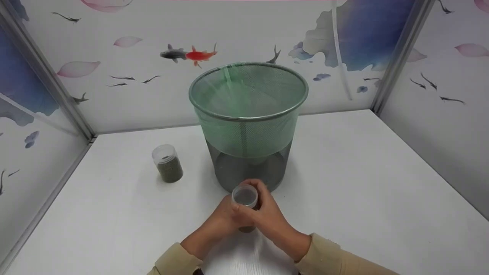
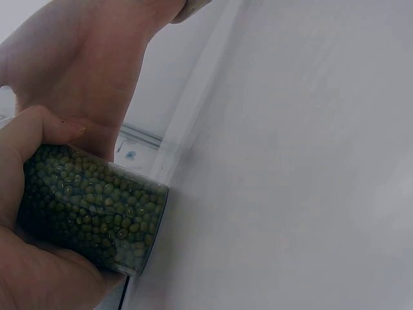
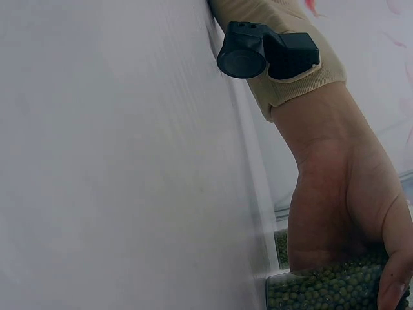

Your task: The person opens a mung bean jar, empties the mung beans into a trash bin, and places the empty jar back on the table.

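Note:
Both hands hold a clear jar (image 1: 244,195) of mung beans (image 2: 97,210) close to the front of the basket. My left hand (image 1: 226,217) grips the jar's body from the left. From the right, my right hand (image 1: 269,214) curls its thumb and fingers round the upper part. The jar's round top faces up towards the head camera, and its lower end shows beneath the hands. In the left wrist view, green beans fill the part of the jar visible between the hands. Fingers hide much of its side.
A second clear jar (image 1: 168,164) with green beans stands to the left on the white table (image 1: 363,183). Behind the hands rises a metal mesh wastebasket (image 1: 248,172), its upper part lined with a green bag (image 1: 244,137). Printed panels (image 1: 133,95) border the table.

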`<state>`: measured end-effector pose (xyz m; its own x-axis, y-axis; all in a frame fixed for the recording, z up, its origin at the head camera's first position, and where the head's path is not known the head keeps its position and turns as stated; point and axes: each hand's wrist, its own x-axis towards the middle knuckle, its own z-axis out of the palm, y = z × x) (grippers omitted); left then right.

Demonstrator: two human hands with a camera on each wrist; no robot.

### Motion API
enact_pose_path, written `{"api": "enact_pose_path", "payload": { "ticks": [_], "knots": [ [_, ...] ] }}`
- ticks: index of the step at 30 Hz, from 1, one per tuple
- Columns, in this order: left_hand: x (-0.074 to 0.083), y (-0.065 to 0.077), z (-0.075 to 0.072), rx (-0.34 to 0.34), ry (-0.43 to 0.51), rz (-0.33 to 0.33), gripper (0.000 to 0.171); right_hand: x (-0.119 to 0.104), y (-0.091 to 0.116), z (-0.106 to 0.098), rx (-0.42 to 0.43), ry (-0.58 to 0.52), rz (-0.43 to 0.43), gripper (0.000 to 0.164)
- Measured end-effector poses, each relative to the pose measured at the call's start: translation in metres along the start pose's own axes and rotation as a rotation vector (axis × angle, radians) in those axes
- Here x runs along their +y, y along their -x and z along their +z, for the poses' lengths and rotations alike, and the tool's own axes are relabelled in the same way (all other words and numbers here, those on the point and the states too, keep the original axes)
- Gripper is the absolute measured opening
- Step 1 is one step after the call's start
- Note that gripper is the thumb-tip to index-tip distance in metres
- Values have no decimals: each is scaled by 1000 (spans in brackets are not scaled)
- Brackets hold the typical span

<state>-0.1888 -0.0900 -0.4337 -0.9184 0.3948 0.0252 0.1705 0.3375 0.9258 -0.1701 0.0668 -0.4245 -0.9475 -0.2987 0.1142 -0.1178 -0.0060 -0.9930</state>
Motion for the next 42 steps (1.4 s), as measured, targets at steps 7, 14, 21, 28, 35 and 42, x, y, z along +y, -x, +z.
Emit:
{"api": "enact_pose_path", "payload": {
  "ticks": [7,14,21,28,35,42],
  "knots": [
    [-1,1,0,-1,35,7,53,0,0,0,-8,0,-13,66],
    [0,2,-1,-18,79,-4,56,1,0,-1,-18,-8,-19,66],
    [-1,3,-1,-28,106,7,56,0,0,-1,-34,-20,-17,65],
    [0,-2,3,24,-49,31,45,0,0,0,-38,-15,-19,64],
    [0,-3,2,21,-71,25,47,1,1,-1,-24,-15,-12,70],
    [1,-3,2,13,-55,19,48,0,0,0,-4,-18,-2,73]
  ]
}}
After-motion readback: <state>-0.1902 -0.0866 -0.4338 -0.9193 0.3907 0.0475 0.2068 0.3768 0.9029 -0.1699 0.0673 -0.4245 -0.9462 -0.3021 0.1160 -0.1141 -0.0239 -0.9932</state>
